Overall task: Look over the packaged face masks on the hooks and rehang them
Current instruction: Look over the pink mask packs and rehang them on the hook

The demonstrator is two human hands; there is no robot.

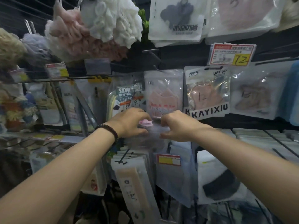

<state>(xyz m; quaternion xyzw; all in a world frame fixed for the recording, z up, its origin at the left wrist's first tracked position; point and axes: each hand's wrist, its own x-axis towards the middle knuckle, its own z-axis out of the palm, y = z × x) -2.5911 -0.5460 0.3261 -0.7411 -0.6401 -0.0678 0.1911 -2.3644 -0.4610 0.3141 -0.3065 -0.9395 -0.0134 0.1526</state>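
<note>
**Head view: pink mask packet held between both hands, off the hooks**

I hold the pink mask packet (pixel 146 124) in front of the middle row of the display. It sits just below the hanging mask pack (pixel 163 94) and to the right of the SHUQI bath towel pack (pixel 124 96). My left hand (pixel 129 122), the one with the beaded bracelet (pixel 107 129), curls its fingers over the packet's left edge, thumb beneath. My right hand (pixel 177 126) pinches the right edge in the same way. I judge that I take it by both sides so the slippery clear film stays stretched and I can look over its face before it goes back up.

The packet is blurred, so its outline is hard to fix. As far as I can tell, its long axis runs left to right between my hands, with its face tilted up toward me. The pink mask inside lies at the left end, by my left fingers. I cannot tell where its hang hole is.

The hook (pixel 155 67) above the hanging pack points out toward me. Rehanging will call for turning the packet upright and leading the hole onto that tip. The KAYIXIU pack (pixel 207 92) hangs upright just to the right, face out.
</note>
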